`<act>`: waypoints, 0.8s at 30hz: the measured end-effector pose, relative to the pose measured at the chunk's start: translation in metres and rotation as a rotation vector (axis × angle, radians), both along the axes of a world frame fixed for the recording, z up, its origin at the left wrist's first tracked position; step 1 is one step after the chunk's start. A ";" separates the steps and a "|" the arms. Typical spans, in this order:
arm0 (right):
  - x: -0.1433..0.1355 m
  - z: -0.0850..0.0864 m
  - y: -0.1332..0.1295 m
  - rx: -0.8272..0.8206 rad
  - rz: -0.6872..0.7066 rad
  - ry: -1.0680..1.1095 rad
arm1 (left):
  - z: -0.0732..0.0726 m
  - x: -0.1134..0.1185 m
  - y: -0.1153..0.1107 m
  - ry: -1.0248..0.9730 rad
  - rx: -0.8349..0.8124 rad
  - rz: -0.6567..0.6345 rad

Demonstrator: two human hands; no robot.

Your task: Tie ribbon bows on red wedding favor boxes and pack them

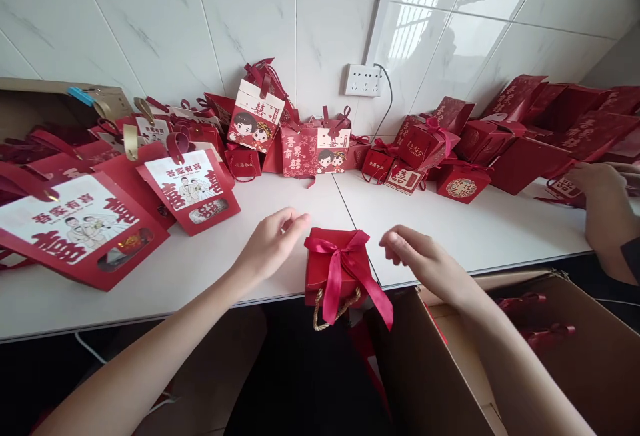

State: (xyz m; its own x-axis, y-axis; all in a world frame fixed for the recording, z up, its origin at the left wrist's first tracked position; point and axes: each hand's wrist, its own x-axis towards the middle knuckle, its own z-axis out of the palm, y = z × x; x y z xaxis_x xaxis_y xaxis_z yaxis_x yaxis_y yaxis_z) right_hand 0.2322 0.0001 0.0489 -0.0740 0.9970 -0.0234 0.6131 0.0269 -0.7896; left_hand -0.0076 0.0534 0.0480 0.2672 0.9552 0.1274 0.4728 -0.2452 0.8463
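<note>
A red gift box (315, 263) with a pink-red ribbon bow (343, 256) on top sits at the table's front edge. Its twisted gold cord handle (320, 319) hangs over the front. My left hand (273, 243) is just left of the box, thumb apart from loosely bent fingers, with nothing visible in it. To the right of the box is my right hand (417, 253), its fingers curled in under the thumb and nothing showing in them. Neither hand touches the box.
Red gift bags (187, 186) crowd the table's left side. More red boxes (463, 179) are piled along the tiled wall. An open cardboard box (400, 349) stands below the edge at right, holding red items. Another person's hand (603, 189) reaches in at far right.
</note>
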 end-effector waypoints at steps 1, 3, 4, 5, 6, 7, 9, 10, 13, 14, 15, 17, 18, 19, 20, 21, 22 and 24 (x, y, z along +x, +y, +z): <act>-0.005 -0.003 0.006 0.030 -0.034 0.023 | -0.001 -0.002 -0.001 0.031 -0.048 -0.006; -0.016 -0.010 0.014 0.057 -0.044 0.072 | -0.005 -0.004 -0.004 0.060 -0.117 -0.063; -0.021 -0.014 0.018 0.065 -0.039 0.097 | -0.008 -0.005 -0.006 0.048 -0.139 -0.096; -0.025 -0.016 0.020 0.071 -0.034 0.119 | -0.010 -0.005 -0.007 0.015 -0.152 -0.125; -0.029 -0.019 0.022 0.074 -0.030 0.136 | -0.012 -0.006 -0.008 -0.034 -0.156 -0.148; -0.032 -0.020 0.023 0.080 -0.029 0.146 | -0.013 -0.006 -0.009 -0.087 -0.157 -0.170; -0.034 -0.022 0.021 0.124 -0.057 0.140 | -0.013 -0.010 -0.009 -0.175 -0.161 -0.230; -0.034 -0.021 0.019 0.174 -0.086 0.120 | -0.012 -0.012 -0.008 -0.200 -0.159 -0.266; -0.034 -0.014 0.004 0.391 -0.178 -0.002 | -0.006 -0.018 -0.003 -0.152 -0.123 -0.349; -0.034 -0.011 -0.003 0.450 -0.180 -0.059 | -0.003 -0.019 -0.001 -0.095 -0.096 -0.357; -0.035 -0.008 -0.010 0.490 -0.155 -0.111 | 0.000 -0.020 0.000 -0.025 -0.068 -0.360; -0.038 -0.004 -0.021 0.545 -0.052 -0.181 | 0.006 -0.020 0.003 0.088 -0.015 -0.375; -0.041 -0.003 -0.025 0.575 0.011 -0.201 | 0.008 -0.018 0.004 0.108 -0.001 -0.389; -0.044 -0.003 -0.028 0.609 0.070 -0.212 | 0.010 -0.016 0.005 0.099 0.001 -0.409; -0.047 -0.004 -0.029 0.645 0.119 -0.221 | 0.012 -0.014 0.006 0.071 -0.009 -0.435; -0.050 -0.006 -0.028 0.680 0.156 -0.227 | 0.014 -0.011 0.007 0.032 -0.026 -0.463; -0.053 -0.007 -0.026 0.704 0.182 -0.233 | 0.015 -0.009 0.007 -0.010 -0.043 -0.489; -0.056 -0.010 -0.021 0.715 0.206 -0.230 | 0.017 -0.005 0.008 -0.082 -0.087 -0.518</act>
